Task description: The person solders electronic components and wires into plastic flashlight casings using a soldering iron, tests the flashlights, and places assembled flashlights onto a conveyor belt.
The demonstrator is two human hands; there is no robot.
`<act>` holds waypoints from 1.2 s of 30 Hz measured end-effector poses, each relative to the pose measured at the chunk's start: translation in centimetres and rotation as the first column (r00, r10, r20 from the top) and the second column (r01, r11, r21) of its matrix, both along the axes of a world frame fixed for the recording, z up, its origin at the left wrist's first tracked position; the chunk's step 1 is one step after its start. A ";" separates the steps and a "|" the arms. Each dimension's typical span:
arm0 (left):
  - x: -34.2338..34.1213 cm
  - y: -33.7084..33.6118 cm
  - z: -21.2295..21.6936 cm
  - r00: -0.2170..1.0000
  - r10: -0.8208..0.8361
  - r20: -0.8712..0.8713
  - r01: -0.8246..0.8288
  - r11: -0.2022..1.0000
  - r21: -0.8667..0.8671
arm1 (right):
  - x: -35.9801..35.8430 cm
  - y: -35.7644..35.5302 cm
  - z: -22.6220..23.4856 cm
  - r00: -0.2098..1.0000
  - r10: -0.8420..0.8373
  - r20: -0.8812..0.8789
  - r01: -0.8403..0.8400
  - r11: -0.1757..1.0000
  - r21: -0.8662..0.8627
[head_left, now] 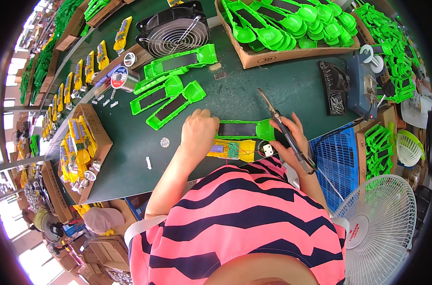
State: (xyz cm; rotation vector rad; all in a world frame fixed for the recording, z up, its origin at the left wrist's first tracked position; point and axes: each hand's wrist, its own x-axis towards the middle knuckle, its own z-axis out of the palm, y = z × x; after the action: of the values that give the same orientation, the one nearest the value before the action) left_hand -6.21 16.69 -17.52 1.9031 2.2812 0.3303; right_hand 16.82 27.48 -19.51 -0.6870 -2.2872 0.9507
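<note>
The soldering iron (285, 131) is grasped by the right hand (299, 137); the green casing (238, 129) is seen between both hands, its left end covered by the curled left hand (200, 130), whose grip cannot be told

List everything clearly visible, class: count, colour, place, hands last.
Pointed soldering iron: one, dark, right of centre.
Long plastic casing: one, green, centre.
Plastic casing with circuit board: one, yellow, below it.
Loose plastic casings: about four, green, upper left.
More plastic casings: many, yellow, left.
Wire spool: one, red-labelled, left.
Square grilled fan: one, black, top.
Cardboard boxes: several, brown, around edges.
Table: one, dark green, centre.
Large round fan: one, white, lower right.
Left hand: one, bare, at long casing.
Right hand: one, bare, holding iron.
</note>
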 end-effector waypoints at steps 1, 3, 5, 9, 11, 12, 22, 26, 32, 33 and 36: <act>0.0 0.0 0.0 1.000 -0.004 0.000 0.004 1.000 0.000 | 0.0 0.0 0.1 1.000 0.001 0.009 -0.001 1.000 -0.011; -0.2 -0.1 0.2 1.000 -0.009 -0.015 0.009 1.000 0.009 | 0.0 0.0 0.1 1.000 -0.005 0.021 0.006 1.000 -0.022; 0.0 -0.1 1.7 0.997 -0.031 0.069 0.025 0.996 0.090 | 0.0 0.1 -0.3 1.000 0.005 -0.015 -0.005 1.000 -0.001; 2.0 0.3 4.8 0.907 -0.368 0.206 0.306 0.911 0.277 | 0.0 0.2 -0.1 1.000 -0.015 0.014 0.015 1.000 -0.013; 3.7 0.2 4.0 0.888 -0.442 0.128 0.435 0.897 0.080 | 0.0 0.2 0.0 1.000 -0.009 -0.005 0.009 1.000 -0.012; 4.2 0.2 3.4 0.887 -0.455 0.071 0.457 0.889 -0.017 | -0.1 0.2 0.0 1.000 -0.006 -0.006 0.006 1.000 -0.009; 4.8 -0.8 -0.7 0.916 -0.165 0.366 0.053 0.953 0.299 | -1.1 0.6 -0.4 0.998 0.066 -0.013 -0.066 0.997 -0.039; 5.7 -0.5 -0.8 0.956 0.004 0.294 -0.121 0.917 0.380 | -1.9 0.1 -0.6 0.998 0.066 -0.022 -0.069 0.986 -0.151; 5.4 0.1 -0.9 0.968 0.088 0.234 -0.146 0.959 0.242 | -1.0 1.7 0.6 0.971 0.155 -0.182 -0.161 0.987 -0.020; 5.1 0.2 -0.6 0.972 0.083 0.219 -0.123 0.977 0.177 | -0.6 2.3 1.2 0.964 0.159 -0.212 -0.155 0.987 0.032; 4.4 0.7 -0.5 0.974 0.077 0.213 -0.100 0.990 0.097 | 0.3 3.0 1.3 0.968 0.121 -0.222 -0.116 0.993 0.035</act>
State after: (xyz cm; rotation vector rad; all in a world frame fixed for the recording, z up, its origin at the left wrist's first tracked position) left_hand -1.83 17.40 -18.03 1.7226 2.2527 0.6452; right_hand 17.11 30.45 -18.23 -0.4138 -2.1538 1.0023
